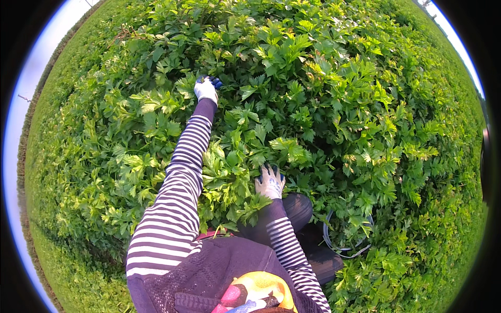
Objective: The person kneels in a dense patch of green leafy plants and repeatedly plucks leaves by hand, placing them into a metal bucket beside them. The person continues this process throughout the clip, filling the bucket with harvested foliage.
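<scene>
My left hand [206,90], in a white work glove with blue coating, reaches forward into dense celery-like plants [282,58]. Its fingers are curled, and leaves hide whether a stem is between them. Nearer my body, my right hand [270,182], in a matching glove, rests back-up against the foliage in front of my knee [298,211]. The fingers of that hand are slightly apart, with their tips bent down among the leaves. Whether they grip anything cannot be seen. Paler leaves [223,176] lie between my two forearms.
A thin grey loop [348,254] of band or wire lies among leaves beside my right leg. Reddish-brown dry stems [131,33] stick up at the far left. Similar green plants surround me on every side. A dark object [486,168] shows at the right rim.
</scene>
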A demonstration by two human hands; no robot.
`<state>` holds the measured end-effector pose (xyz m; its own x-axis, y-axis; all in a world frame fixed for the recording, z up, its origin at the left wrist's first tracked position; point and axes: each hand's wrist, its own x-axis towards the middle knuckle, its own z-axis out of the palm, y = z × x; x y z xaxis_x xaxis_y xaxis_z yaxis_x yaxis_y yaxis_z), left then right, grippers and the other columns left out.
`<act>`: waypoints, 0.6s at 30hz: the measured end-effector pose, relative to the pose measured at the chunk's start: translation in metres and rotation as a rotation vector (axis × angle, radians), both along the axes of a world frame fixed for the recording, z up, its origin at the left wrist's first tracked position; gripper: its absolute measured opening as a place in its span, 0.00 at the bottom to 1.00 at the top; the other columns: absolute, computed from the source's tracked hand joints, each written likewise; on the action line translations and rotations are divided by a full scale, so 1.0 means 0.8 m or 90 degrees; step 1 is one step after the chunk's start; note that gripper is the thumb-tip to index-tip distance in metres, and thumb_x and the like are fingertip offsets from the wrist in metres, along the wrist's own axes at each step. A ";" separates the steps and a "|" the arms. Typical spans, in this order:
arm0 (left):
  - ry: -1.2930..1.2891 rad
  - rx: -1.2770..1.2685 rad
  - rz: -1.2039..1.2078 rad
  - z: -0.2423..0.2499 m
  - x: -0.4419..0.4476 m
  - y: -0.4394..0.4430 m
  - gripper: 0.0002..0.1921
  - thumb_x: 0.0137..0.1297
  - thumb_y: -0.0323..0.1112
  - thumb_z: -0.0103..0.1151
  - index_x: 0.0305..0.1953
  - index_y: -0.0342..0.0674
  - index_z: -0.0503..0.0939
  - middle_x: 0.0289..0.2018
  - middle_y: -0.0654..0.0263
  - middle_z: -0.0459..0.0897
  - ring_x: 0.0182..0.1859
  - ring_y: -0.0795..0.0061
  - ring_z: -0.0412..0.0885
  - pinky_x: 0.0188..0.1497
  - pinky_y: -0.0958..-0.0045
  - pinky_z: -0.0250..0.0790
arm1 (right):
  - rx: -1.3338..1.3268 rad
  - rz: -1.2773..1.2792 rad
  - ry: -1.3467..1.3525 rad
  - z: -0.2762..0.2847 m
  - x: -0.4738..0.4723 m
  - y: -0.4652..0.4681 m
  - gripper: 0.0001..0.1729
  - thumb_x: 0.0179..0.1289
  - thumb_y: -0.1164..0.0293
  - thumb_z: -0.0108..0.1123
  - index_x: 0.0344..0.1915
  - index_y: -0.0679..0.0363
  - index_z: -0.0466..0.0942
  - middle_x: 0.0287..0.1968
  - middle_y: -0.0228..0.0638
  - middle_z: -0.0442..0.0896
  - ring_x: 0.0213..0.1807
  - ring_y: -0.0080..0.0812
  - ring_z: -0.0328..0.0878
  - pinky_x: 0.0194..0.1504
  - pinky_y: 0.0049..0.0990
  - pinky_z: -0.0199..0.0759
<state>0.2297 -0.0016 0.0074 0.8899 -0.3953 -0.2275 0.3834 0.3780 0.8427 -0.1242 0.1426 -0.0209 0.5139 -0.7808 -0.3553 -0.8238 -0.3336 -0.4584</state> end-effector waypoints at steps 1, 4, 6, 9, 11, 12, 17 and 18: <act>-0.012 -0.003 0.006 -0.001 0.004 -0.007 0.11 0.72 0.27 0.45 0.53 0.36 0.65 0.32 0.60 0.76 0.25 0.71 0.76 0.24 0.73 0.74 | -0.006 0.000 0.004 -0.001 -0.001 0.000 0.36 0.58 0.56 0.60 0.67 0.46 0.64 0.70 0.33 0.62 0.73 0.45 0.51 0.70 0.57 0.43; -0.168 0.235 -0.071 -0.013 0.022 -0.031 0.23 0.64 0.28 0.58 0.58 0.32 0.64 0.32 0.60 0.77 0.26 0.72 0.77 0.26 0.70 0.74 | -0.008 -0.006 -0.005 -0.003 -0.001 0.000 0.36 0.58 0.56 0.61 0.66 0.47 0.64 0.70 0.33 0.62 0.73 0.45 0.52 0.70 0.57 0.43; -0.283 0.508 -0.156 -0.018 0.041 -0.039 0.34 0.55 0.34 0.69 0.60 0.28 0.65 0.37 0.54 0.81 0.29 0.68 0.77 0.31 0.65 0.75 | -0.009 -0.006 -0.008 -0.005 -0.001 0.001 0.36 0.58 0.56 0.61 0.66 0.47 0.64 0.70 0.34 0.63 0.73 0.45 0.52 0.70 0.56 0.43; -0.121 0.555 -0.401 -0.014 0.063 -0.043 0.23 0.61 0.38 0.64 0.56 0.38 0.75 0.41 0.57 0.83 0.36 0.64 0.82 0.33 0.66 0.75 | -0.012 -0.005 -0.009 -0.006 0.000 0.002 0.36 0.57 0.56 0.61 0.66 0.47 0.65 0.70 0.34 0.63 0.73 0.45 0.52 0.69 0.56 0.43; -0.332 0.761 -0.542 -0.003 0.064 -0.047 0.19 0.64 0.39 0.59 0.56 0.46 0.77 0.46 0.55 0.83 0.45 0.62 0.82 0.42 0.65 0.74 | -0.013 -0.006 -0.012 -0.006 0.000 0.002 0.36 0.57 0.56 0.61 0.66 0.47 0.65 0.70 0.34 0.63 0.73 0.45 0.52 0.69 0.57 0.43; -0.565 0.872 -0.645 0.003 0.062 -0.046 0.19 0.64 0.40 0.59 0.56 0.46 0.77 0.47 0.54 0.82 0.46 0.62 0.81 0.45 0.65 0.74 | -0.012 -0.008 -0.014 -0.006 0.000 0.002 0.36 0.57 0.56 0.61 0.66 0.47 0.65 0.70 0.34 0.63 0.73 0.45 0.53 0.69 0.57 0.43; -0.644 0.870 -0.273 0.004 0.025 -0.023 0.29 0.59 0.51 0.61 0.57 0.39 0.75 0.55 0.54 0.79 0.56 0.58 0.77 0.60 0.63 0.68 | -0.022 -0.003 -0.024 -0.004 0.001 0.001 0.36 0.57 0.56 0.61 0.66 0.46 0.64 0.70 0.33 0.63 0.72 0.46 0.53 0.69 0.57 0.43; -0.614 0.865 -0.256 -0.002 0.022 -0.017 0.34 0.57 0.52 0.63 0.59 0.37 0.73 0.57 0.53 0.76 0.59 0.58 0.75 0.62 0.64 0.66 | -0.019 -0.001 -0.022 -0.004 0.001 0.001 0.36 0.57 0.56 0.61 0.66 0.46 0.64 0.70 0.33 0.63 0.72 0.46 0.53 0.69 0.57 0.43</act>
<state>0.2472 -0.0148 0.0057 0.7964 -0.6031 -0.0452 -0.5334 -0.7356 0.4177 -0.1237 0.1436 -0.0238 0.5243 -0.7918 -0.3132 -0.8080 -0.3466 -0.4764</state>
